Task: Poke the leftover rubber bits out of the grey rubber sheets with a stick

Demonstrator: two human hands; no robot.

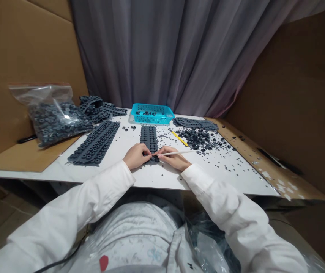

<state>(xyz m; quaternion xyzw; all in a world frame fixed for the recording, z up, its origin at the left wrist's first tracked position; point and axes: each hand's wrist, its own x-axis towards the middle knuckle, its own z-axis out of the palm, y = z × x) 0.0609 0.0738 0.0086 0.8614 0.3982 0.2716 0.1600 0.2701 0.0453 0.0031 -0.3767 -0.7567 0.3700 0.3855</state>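
A dark grey rubber sheet with rows of round studs point(149, 137) lies at the middle of the white table, its near end partly hidden under both hands. My left hand point(135, 156) is closed, thumb and fingertips pinched together over the sheet's near left edge; what they hold is too small to name. Between the fingers of my right hand point(175, 159) is a thin white stick point(183, 152), slanting out to the right. The right fingertips meet the left ones over the sheet.
A blue plastic basket point(152, 118) holds small dark parts. Right of centre lie a yellow stick point(179, 138) and a pile of black pieces point(198, 139). To the left are another studded sheet point(95, 144) and a clear bag of grey parts point(57, 121). Cardboard walls point(299, 94) flank the table.
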